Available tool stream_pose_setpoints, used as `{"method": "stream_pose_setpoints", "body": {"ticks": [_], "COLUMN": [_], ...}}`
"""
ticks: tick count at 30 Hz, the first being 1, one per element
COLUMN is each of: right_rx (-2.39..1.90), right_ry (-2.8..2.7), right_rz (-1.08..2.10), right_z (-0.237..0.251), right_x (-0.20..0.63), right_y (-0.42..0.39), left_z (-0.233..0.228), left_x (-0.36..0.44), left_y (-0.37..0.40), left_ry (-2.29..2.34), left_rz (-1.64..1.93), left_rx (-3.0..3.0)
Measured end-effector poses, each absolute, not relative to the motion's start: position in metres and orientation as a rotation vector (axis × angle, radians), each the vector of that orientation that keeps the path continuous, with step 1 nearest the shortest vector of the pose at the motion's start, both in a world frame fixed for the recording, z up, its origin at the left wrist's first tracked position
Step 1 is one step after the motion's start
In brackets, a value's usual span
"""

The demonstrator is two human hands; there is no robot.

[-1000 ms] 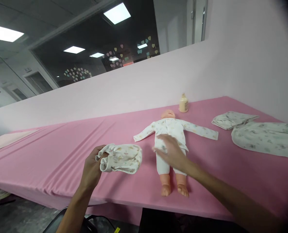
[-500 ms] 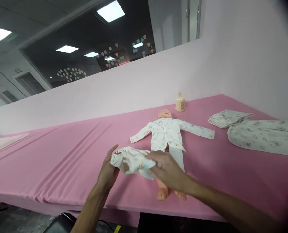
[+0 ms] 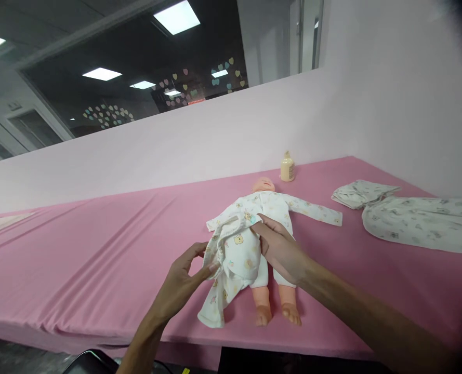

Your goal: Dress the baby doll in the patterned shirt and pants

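While both hands (image 3: 281, 249) grip printed garment (image 3: 234, 254), doll (image 3: 272, 208) lies beneath.

One doll (image 3: 272, 208), one bottle (image 3: 287, 168), one garment (image 3: 234, 259) held in two hands, left (image 3: 180, 283) and right (image 3: 281, 249), and two cloths (image 3: 361, 193) (image 3: 418, 223) on one tabletop (image 3: 98, 249)

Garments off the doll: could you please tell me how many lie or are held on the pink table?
3: a printed garment held by both hands over the doll's middle, a folded piece at far right, and a larger one beside it. Folds may hide more.
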State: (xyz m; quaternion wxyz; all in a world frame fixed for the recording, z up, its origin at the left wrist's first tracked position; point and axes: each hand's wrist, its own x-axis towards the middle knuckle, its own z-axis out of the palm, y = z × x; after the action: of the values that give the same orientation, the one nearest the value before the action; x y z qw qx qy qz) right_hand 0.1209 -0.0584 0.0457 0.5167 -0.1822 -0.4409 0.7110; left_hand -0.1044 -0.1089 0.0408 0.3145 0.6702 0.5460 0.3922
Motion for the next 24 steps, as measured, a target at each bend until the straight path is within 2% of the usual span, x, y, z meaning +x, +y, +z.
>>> {"method": "stream_pose_setpoints", "body": {"ticks": [4, 9, 14, 19, 24], "right_rx": [-0.473, -0.76, -0.847, -0.87, -0.695], "right_ry": [-1.191, -1.566, -1.719, -1.626, -1.586], "right_rz": [1.562, 1.026, 0.757, 0.562, 0.177], "right_z": [0.063, 0.096, 0.123, 0.139, 0.148], "right_x": [0.129, 0.144, 0.146, 0.149, 0.148], "right_y": [-0.057, -0.056, -0.065, -0.071, -0.096], "left_z": [0.052, 0.088, 0.151, 0.198, 0.209], "left_x": [-0.108, -0.134, -0.14, -0.113, -0.084], "left_y": [-0.11, -0.094, -0.083, -0.099, -0.115], "left_ry": [1.627, 1.521, 1.23, 1.194, 1.237], "left_rz": [0.957, 1.403, 1.657, 1.902, 1.857], "left_rx": [1.978, 1.645, 1.332, 1.627, 1.809]}}
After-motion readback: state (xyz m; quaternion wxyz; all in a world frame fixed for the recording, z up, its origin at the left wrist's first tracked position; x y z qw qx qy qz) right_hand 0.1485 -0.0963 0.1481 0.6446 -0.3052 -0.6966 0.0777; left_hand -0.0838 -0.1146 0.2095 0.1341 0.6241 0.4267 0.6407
